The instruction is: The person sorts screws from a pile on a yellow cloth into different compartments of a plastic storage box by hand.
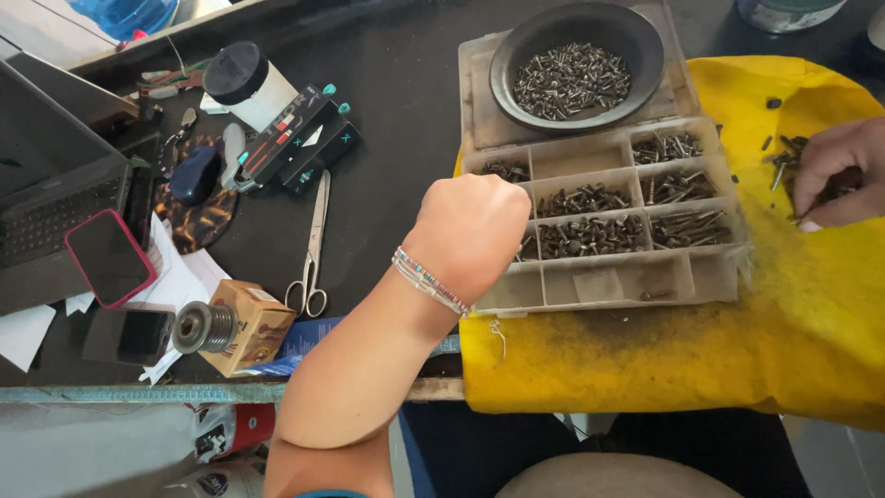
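One left hand (470, 231) fisted over one compartment tray (599, 277); one right hand (839, 175) pinching loose screws (784, 157); one bowl (576, 65).

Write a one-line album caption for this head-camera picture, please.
Left hand over a compartmented screw tray while the right hand picks at loose screws on a yellow cloth.

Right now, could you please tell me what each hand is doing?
Left hand: curled shut over the compartment box; whether it holds anything cannot be told.
Right hand: fingers bent down onto loose screws on the yellow cloth.
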